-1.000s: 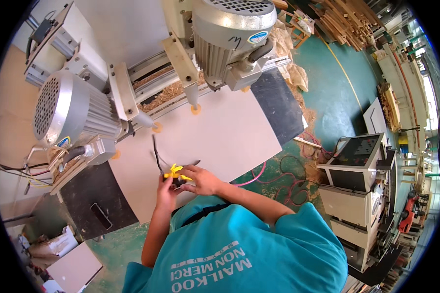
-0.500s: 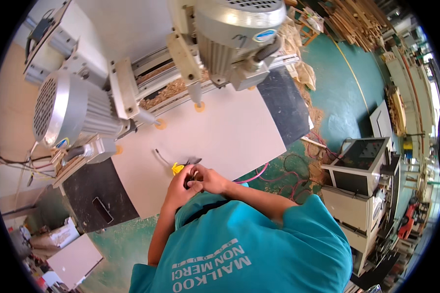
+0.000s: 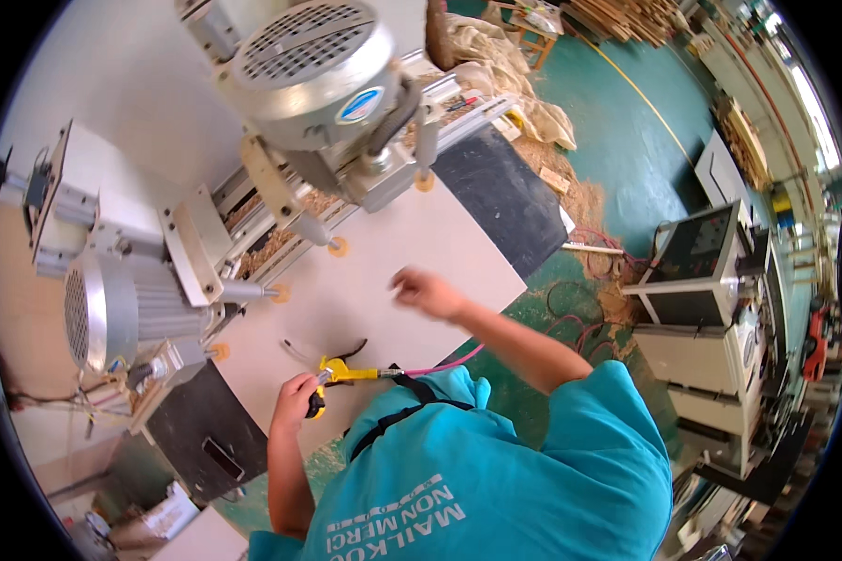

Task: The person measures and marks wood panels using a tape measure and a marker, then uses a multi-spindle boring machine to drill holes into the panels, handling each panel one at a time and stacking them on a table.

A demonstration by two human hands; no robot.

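My left hand (image 3: 293,400) is closed around a black and yellow tape measure (image 3: 316,404) at the near edge of a pale board (image 3: 384,299). Just beyond it on the board lies a yellow air blow gun (image 3: 349,370) with a thin curved nozzle. A pink hose (image 3: 454,360) runs from the gun off to the right. Over the middle of the board hangs my right hand (image 3: 428,294), smeared by motion, its fingers partly bent; nothing shows in it.
Two large grey motors (image 3: 313,75) stand beyond the board, with yellowish round pads (image 3: 338,247) along its far edge. A phone-like dark object (image 3: 223,458) rests on the black surface at left. Right of me stands a cabinet (image 3: 692,365); sawdust lies on the green floor.
My hands have come apart: the right moved away over the board, the left moved a little left and nearer with the tape measure. The view has shifted, and more of the blow gun shows.
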